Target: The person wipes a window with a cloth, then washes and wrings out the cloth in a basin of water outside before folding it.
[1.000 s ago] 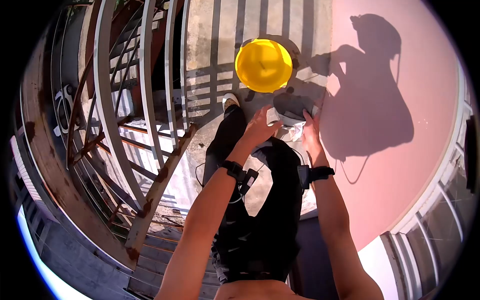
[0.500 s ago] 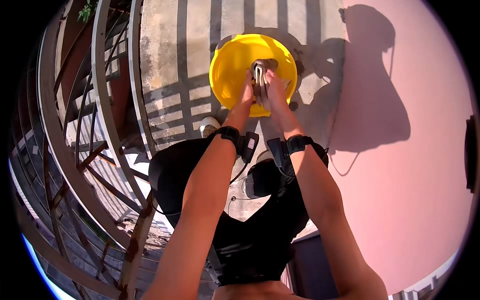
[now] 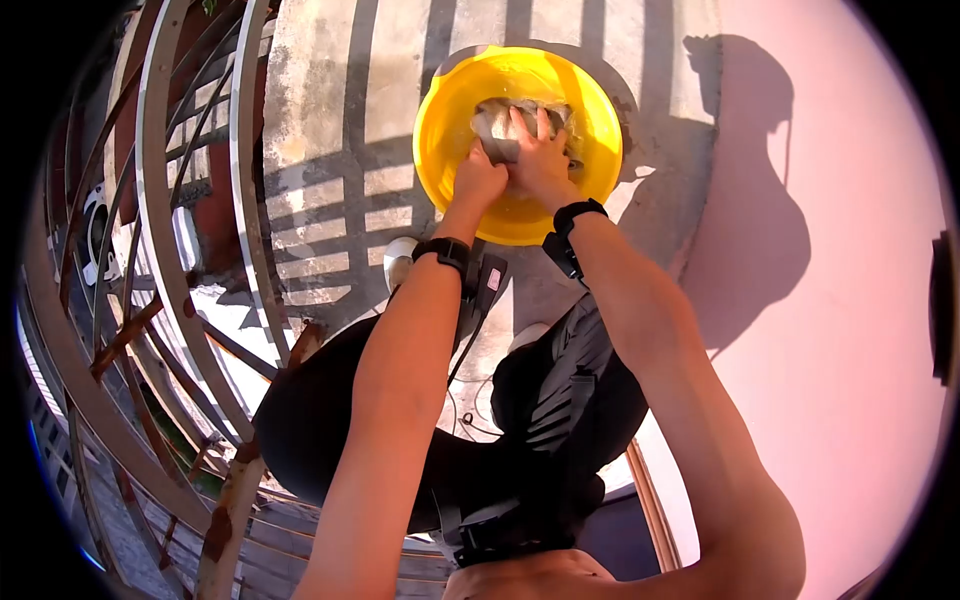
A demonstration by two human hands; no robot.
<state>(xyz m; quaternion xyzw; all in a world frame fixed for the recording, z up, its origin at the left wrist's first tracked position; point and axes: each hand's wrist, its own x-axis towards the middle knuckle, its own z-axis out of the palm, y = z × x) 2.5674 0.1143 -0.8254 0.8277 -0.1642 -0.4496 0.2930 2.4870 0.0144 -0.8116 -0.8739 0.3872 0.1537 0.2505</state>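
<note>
A wet, greyish-beige cloth (image 3: 497, 130) lies spread in water inside a yellow basin (image 3: 432, 150). My left hand (image 3: 480, 180) is closed on the near left edge of the cloth, its fingertips partly hidden. On top of the cloth's right part rests my right hand (image 3: 543, 160), open, with its fingers spread and pressing down. Part of the cloth is covered by this hand.
The basin stands on a concrete floor (image 3: 320, 130) striped with shadows. A rusty metal railing (image 3: 155, 200) runs along the left, and a pink wall (image 3: 820, 400) rises on the right. Black straps with small devices sit on both wrists.
The cloth was bunched upright between both hands; now it is lower and spread out in the water. My right hand has opened over it. The view has shifted slightly.
</note>
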